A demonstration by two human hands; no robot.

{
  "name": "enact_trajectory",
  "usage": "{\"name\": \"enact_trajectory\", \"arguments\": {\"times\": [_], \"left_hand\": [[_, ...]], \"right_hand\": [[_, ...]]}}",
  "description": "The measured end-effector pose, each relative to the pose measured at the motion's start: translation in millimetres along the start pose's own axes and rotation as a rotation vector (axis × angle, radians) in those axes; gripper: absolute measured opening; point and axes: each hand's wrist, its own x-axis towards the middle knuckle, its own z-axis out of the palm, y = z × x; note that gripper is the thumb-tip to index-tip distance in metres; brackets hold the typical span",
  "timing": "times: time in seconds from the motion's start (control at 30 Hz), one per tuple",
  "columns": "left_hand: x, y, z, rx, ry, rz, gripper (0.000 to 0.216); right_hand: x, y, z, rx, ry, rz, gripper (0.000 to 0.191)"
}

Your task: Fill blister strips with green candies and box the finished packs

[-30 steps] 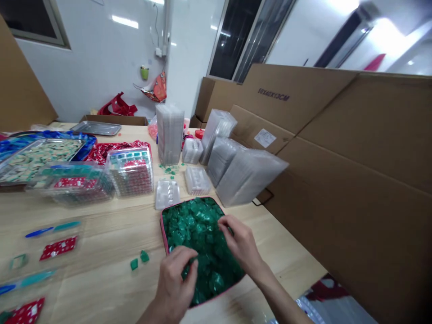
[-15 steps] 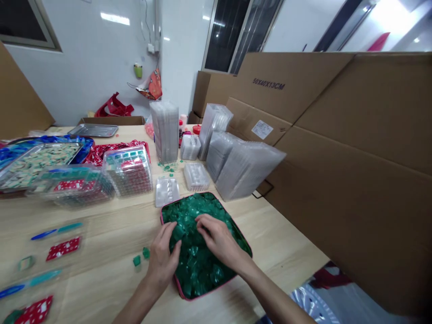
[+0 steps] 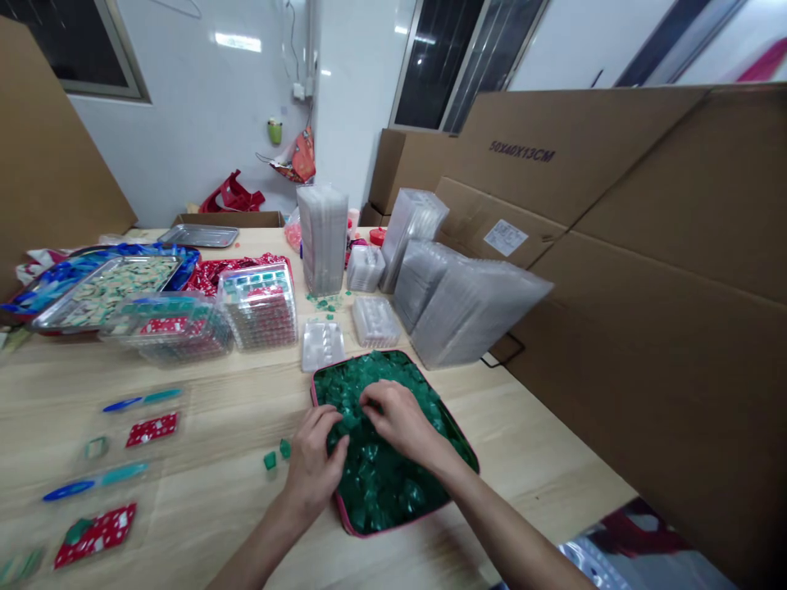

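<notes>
A pink-rimmed tray (image 3: pixel 467 449) heaped with green foil-wrapped pieces (image 3: pixel 381 483) lies on the wooden table in front of me. My left hand (image 3: pixel 315 463) rests at the tray's left edge, fingers curled into the green pieces. My right hand (image 3: pixel 399 419) lies on top of the heap, fingers bent down and pinching among the pieces. Two loose green pieces (image 3: pixel 277 454) sit on the table just left of my left hand. An empty clear blister tray (image 3: pixel 322 344) lies just beyond the pink-rimmed tray.
Stacks of clear plastic trays (image 3: pixel 467 307) stand behind the tray, with filled clear boxes (image 3: pixel 258 305) to the left. A metal tray of pale pieces (image 3: pixel 107 287) sits far left. Flat clear packs (image 3: pixel 141 426) lie on the near left. Large cardboard sheets (image 3: pixel 664 287) wall the right side.
Both hands moved up the tray and closer together, from its near end to the middle of the green heap. The view shifted slightly.
</notes>
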Motion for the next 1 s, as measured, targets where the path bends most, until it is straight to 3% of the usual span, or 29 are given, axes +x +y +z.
{"name": "enact_trajectory", "arguments": {"times": [0.17, 0.4, 0.63, 0.9, 1.0], "left_hand": [[10, 17, -4, -0.052, 0.058, -0.021, 0.025], [2, 30, -15, -0.263, 0.059, -0.199, 0.019], [-6, 25, -24, -0.718, 0.007, -0.477, 0.018], [-12, 35, -32, -0.854, 0.007, -0.574, 0.016], [-13, 39, -35, -0.884, 0.010, -0.607, 0.017]], "right_hand": [[-8, 8, -10, 0.666, 0.023, 0.147, 0.008], [-14, -17, -7, 0.917, -0.067, 0.157, 0.016], [-22, -30, -6, 0.793, 0.012, 0.105, 0.012], [-34, -42, -12, 0.564, 0.049, -0.018, 0.014], [-37, -43, -14, 0.588, 0.006, -0.031, 0.013]]}}
